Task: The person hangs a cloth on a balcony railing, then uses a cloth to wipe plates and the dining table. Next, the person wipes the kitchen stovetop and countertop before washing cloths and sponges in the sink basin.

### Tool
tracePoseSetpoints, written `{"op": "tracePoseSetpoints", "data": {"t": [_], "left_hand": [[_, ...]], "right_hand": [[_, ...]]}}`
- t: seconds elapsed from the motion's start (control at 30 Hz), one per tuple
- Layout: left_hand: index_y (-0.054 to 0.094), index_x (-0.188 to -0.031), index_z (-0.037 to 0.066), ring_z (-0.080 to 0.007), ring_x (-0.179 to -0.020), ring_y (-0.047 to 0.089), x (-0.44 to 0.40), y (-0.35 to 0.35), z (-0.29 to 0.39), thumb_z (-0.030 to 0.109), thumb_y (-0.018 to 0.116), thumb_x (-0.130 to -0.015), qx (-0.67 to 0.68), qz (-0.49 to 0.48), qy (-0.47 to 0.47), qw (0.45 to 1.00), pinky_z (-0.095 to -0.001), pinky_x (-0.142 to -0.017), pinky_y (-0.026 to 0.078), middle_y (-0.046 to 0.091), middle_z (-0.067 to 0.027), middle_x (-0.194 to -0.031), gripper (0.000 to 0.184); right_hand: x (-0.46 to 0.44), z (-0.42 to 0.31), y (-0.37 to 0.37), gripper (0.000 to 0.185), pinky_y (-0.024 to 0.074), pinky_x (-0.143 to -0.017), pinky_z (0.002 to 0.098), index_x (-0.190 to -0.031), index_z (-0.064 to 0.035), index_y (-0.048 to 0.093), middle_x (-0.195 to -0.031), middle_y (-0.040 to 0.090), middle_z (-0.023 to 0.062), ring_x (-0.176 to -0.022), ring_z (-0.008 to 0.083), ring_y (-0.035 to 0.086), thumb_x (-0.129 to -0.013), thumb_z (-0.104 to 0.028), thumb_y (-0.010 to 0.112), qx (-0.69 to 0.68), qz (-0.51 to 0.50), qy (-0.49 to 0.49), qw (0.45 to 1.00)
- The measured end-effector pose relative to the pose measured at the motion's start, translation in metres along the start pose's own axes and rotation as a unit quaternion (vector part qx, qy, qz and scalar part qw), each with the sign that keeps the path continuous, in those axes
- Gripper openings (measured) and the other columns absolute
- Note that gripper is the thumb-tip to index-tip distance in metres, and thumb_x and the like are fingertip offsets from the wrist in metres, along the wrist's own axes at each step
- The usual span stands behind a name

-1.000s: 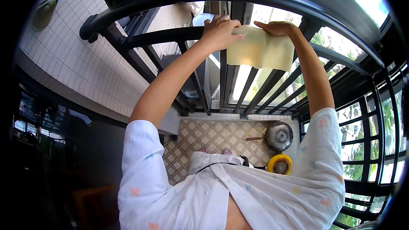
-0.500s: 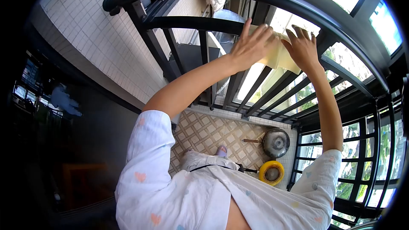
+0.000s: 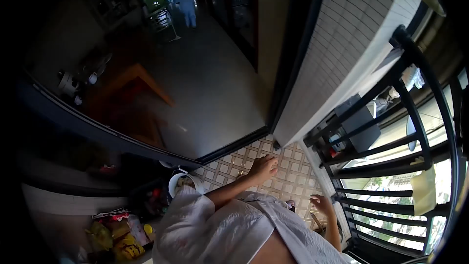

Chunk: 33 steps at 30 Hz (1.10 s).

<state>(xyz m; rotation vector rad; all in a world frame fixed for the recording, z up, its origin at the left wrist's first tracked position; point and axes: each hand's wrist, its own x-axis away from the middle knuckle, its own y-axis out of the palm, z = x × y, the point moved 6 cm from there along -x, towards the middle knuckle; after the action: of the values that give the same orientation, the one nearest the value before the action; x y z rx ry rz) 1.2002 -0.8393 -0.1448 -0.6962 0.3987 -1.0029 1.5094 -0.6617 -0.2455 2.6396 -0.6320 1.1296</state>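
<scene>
"What's changed?"

"Both hands have come off the pale yellow cloth (image 3: 424,191) and down over the tiled floor (image 3: 295,168). The cloth hangs on the railing (image 3: 414,117)"

"And each grip?"

"Left grip (image 3: 264,168): loosely curled, nothing visible in it. Right grip (image 3: 322,205): half-open, seemingly bare, nearer the cloth but apart"

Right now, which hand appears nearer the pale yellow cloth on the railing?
The right hand, lower in the picture; the left hand sits higher and farther from the cloth.
</scene>
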Motion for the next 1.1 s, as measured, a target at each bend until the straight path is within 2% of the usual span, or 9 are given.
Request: {"op": "tracePoseSetpoints", "data": {"t": [0.07,0.13,0.23,0.47,0.73,0.83,0.9,1.0,1.1], "left_hand": [[0.059,-0.099,0.005,-0.0297,-0.083,0.062,0.024,-0.056,-0.079,0.016,0.063,-0.080,0.065,0.070,-0.081,0.992,-0.0380,-0.072,0.050,0.061,-0.0126,-0.095,0.023],[0.060,-0.099,0.004,-0.0277,-0.087,0.063,0.028,-0.069,-0.092,0.019,0.063,-0.081,0.054,0.075,-0.095,0.991,-0.0371,-0.074,0.050,0.062,-0.0127,-0.096,0.024],[0.062,-0.095,0.003,-0.0257,-0.082,0.065,0.028,-0.086,-0.119,0.019,0.066,-0.080,0.146,0.079,-0.111,0.980,-0.0343,-0.072,0.051,0.065,-0.0128,-0.088,0.023],[0.063,-0.096,0.002,-0.0166,-0.077,0.064,-0.090,-0.205,-0.227,0.013,0.066,-0.082,0.188,0.128,-0.132,0.965,-0.0289,-0.071,0.051,0.067,-0.0091,-0.085,0.018],[0.061,-0.093,0.004,-0.0278,-0.077,0.063,-0.255,-0.416,-0.370,0.012,0.065,-0.079,0.109,0.378,-0.149,0.907,-0.0360,-0.072,0.050,0.065,-0.0128,-0.086,0.017],[0.063,-0.082,0.007,-0.0320,-0.079,0.058,-0.229,-0.412,-0.478,0.015,0.064,-0.075,-0.039,0.378,-0.158,0.911,-0.0411,-0.078,0.047,0.063,-0.0121,-0.080,0.010],[0.061,-0.075,0.002,-0.0372,-0.073,0.058,-0.184,-0.392,-0.559,0.018,0.060,-0.074,-0.046,0.250,-0.332,0.908,-0.0437,-0.071,0.047,0.062,-0.0160,-0.076,0.015],[0.061,-0.081,0.000,-0.0320,-0.071,0.063,-0.067,-0.325,-0.651,0.023,0.057,-0.080,0.199,0.219,-0.618,0.728,-0.0460,-0.069,0.051,0.061,-0.0165,-0.073,0.024],[0.062,-0.081,0.002,-0.0301,-0.067,0.062,-0.034,-0.376,-0.655,0.024,0.059,-0.079,0.079,-0.012,-0.669,0.739,-0.0446,-0.065,0.051,0.060,-0.0142,-0.070,0.022]], "right_hand": [[-0.056,-0.045,0.062,0.050,0.0518,-0.082,0.0423,-0.120,-0.0047,0.057,-0.105,0.065,0.0193,-0.085,0.0308,0.068,-0.084,-0.039,0.061,0.410,-0.029,0.028,0.911],[-0.081,-0.044,0.067,0.046,0.0532,-0.078,0.0381,-0.113,-0.0039,0.061,-0.101,0.067,0.0179,-0.072,0.0272,0.070,-0.082,-0.039,0.062,0.542,-0.054,-0.042,0.838],[-0.132,-0.077,0.079,0.037,0.0547,-0.070,0.0355,-0.106,-0.0021,0.063,-0.083,0.069,0.0164,-0.064,0.0239,0.070,-0.083,-0.032,0.061,0.385,-0.040,-0.003,0.922],[-0.252,-0.198,0.145,0.028,0.0550,-0.068,0.0336,-0.100,-0.0009,0.065,-0.087,0.069,0.0150,-0.072,0.0206,0.070,-0.087,-0.025,0.058,0.469,-0.057,-0.010,0.881],[-0.425,-0.378,0.214,0.024,0.0536,-0.068,0.0330,-0.100,-0.0055,0.066,-0.086,0.070,0.0094,-0.071,0.0179,0.069,-0.088,-0.026,0.061,0.544,-0.133,-0.075,0.825],[-0.451,-0.490,0.235,0.023,0.0519,-0.062,0.0309,-0.098,-0.0026,0.064,-0.082,0.069,0.0083,-0.064,0.0150,0.066,-0.090,-0.022,0.057,0.418,-0.059,-0.107,0.900],[-0.471,-0.559,0.253,0.028,0.0498,-0.077,0.0381,-0.101,-0.0072,0.065,-0.096,0.068,0.0133,-0.087,0.0277,0.065,-0.086,-0.031,0.058,0.449,-0.031,-0.180,0.875],[-0.519,-0.640,0.292,0.027,0.0498,-0.078,0.0381,-0.101,-0.0050,0.063,-0.096,0.068,0.0125,-0.089,0.0269,0.064,-0.090,-0.029,0.055,0.541,-0.012,-0.210,0.815],[-0.579,-0.733,0.337,0.030,0.0495,-0.079,0.0398,-0.107,-0.0056,0.061,-0.097,0.067,0.0146,-0.090,0.0297,0.064,-0.089,-0.029,0.056,0.528,-0.008,-0.231,0.817]]}}
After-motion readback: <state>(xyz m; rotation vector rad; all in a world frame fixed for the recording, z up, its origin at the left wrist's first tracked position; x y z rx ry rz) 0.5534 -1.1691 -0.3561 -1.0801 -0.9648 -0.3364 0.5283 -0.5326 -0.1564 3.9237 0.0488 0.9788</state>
